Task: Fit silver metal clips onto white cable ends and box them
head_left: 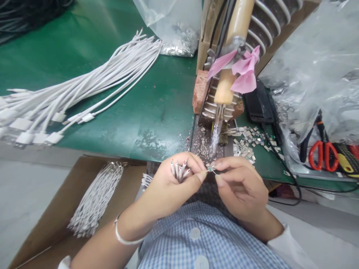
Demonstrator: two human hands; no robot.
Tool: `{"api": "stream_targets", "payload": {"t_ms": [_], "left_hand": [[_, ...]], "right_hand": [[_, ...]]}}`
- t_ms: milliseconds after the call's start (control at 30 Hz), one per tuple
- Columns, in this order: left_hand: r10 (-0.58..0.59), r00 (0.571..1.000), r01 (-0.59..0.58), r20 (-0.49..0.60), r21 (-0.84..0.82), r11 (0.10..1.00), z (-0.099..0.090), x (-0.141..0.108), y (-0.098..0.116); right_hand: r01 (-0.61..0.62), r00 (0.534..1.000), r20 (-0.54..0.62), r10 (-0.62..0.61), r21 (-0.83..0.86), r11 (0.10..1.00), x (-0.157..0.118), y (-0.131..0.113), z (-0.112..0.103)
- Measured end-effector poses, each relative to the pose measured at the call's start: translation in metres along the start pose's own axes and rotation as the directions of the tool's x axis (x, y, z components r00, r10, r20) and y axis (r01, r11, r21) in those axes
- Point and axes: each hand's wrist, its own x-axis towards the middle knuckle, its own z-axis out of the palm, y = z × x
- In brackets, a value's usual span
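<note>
Several white cables point(179, 171) are bunched in my left hand point(175, 183), their stripped ends poking up through the curled fingers. Its thumb and index finger pinch a wire end at a small metal connector point(210, 169). My right hand point(242, 185) holds that connector between thumb and fingertips, so both hands meet there. Just above them, a soldering iron point(221, 97) with a wooden handle and pink cloth tied on points its tip down. Loose small connectors point(249, 140) lie scattered to the right of the iron.
A bundle of white USB cables point(92, 86) lies on the green table point(157, 97). More cables point(97, 200) sit in a cardboard box point(56, 209) below left. Bags of connectors point(179, 41), a phone point(258, 102), red-handled scissors point(322, 153) and a brick point(199, 91) surround the iron.
</note>
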Motion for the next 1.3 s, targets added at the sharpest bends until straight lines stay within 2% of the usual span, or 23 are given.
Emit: {"api": "stream_targets", "payload": {"t_ms": [167,367,500,967,1133,1300], "left_hand": [[0.018,0.999,-0.02,0.028,0.082,0.996,-0.002,-0.001,-0.002],[0.05,0.998,-0.056,0.034,0.18,0.982,-0.002,-0.001,0.0],[0.04,0.998,-0.05,0.052,0.206,0.977,-0.002,0.0,0.0],[0.031,0.997,-0.049,0.075,0.244,0.969,-0.001,0.001,0.0],[0.042,0.996,-0.061,0.079,0.254,0.965,-0.003,0.001,-0.004],[0.056,0.996,-0.072,0.075,0.228,0.971,-0.004,0.0,-0.003]], "right_hand": [[0.05,0.998,0.054,-0.045,-0.105,0.993,0.004,0.001,-0.007],[0.174,0.949,0.303,-0.086,-0.277,0.945,0.008,0.0,-0.019],[0.229,0.913,0.399,-0.087,-0.325,0.917,0.007,0.0,-0.023],[0.294,0.878,0.463,-0.12,-0.323,0.9,0.012,-0.001,-0.024],[0.241,0.862,0.505,-0.053,-0.315,0.918,0.013,-0.002,-0.021],[0.19,0.893,0.447,-0.045,-0.285,0.94,0.011,-0.003,-0.018]]}}
